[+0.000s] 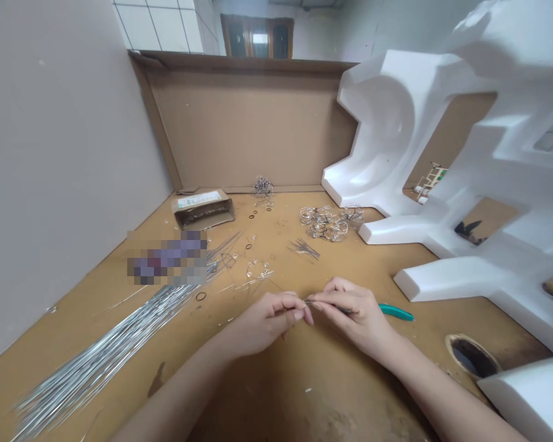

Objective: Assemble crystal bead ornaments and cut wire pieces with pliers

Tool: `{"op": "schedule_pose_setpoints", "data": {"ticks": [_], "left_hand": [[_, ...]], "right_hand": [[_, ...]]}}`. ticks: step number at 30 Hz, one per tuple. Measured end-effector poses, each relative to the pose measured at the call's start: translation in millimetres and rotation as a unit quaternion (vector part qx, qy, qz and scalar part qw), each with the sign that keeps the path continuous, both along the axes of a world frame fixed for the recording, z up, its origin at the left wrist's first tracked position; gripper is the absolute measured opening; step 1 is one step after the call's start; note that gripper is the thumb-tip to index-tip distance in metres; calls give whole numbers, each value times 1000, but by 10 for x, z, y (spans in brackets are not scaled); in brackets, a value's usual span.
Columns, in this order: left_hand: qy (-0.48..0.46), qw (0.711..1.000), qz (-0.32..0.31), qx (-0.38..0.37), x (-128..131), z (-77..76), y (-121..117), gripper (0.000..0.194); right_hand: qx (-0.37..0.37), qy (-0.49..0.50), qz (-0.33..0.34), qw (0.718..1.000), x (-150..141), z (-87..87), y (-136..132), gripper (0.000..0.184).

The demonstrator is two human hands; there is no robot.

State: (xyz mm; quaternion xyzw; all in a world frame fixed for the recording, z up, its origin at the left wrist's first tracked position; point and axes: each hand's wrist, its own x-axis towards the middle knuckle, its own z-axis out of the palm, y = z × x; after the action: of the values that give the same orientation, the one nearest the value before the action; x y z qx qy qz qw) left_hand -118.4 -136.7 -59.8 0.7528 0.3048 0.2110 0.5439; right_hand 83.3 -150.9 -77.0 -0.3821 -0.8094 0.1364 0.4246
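Observation:
Over the middle of the table my left hand (276, 316) is closed in a pinch on a thin wire (279, 286), of which only a fine line shows past the fingers. Close against it, my right hand (357, 310) is wrapped round a pair of pliers; the teal handle (397, 312) sticks out behind the palm. The fingertips of both hands nearly meet, and what lies between them is too small to make out. Beyond my hands are a short bunch of cut wires (305, 248) and a ring of wire with clear beads (257, 268).
A long bundle of straight silver wires (115, 347) lies at left. Behind are an open cardboard box (205, 209), bent wire pieces (325, 222) and a dark wire heap (263, 186). White foam packing (461, 270) lines the right, near a hole (474, 356) in the tabletop.

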Motion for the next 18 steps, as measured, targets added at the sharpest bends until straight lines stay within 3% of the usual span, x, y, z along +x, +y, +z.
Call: {"op": "schedule_pose_setpoints", "data": {"ticks": [15,18], "left_hand": [[-31,995,-40,-85,-71,-12,88,23],[-38,996,-11,-80,-63,-14,93,23]], "right_hand": [[-26,4,30,999,14,59,-1,18],[-47,31,21,998,5,66,9,17]]}}
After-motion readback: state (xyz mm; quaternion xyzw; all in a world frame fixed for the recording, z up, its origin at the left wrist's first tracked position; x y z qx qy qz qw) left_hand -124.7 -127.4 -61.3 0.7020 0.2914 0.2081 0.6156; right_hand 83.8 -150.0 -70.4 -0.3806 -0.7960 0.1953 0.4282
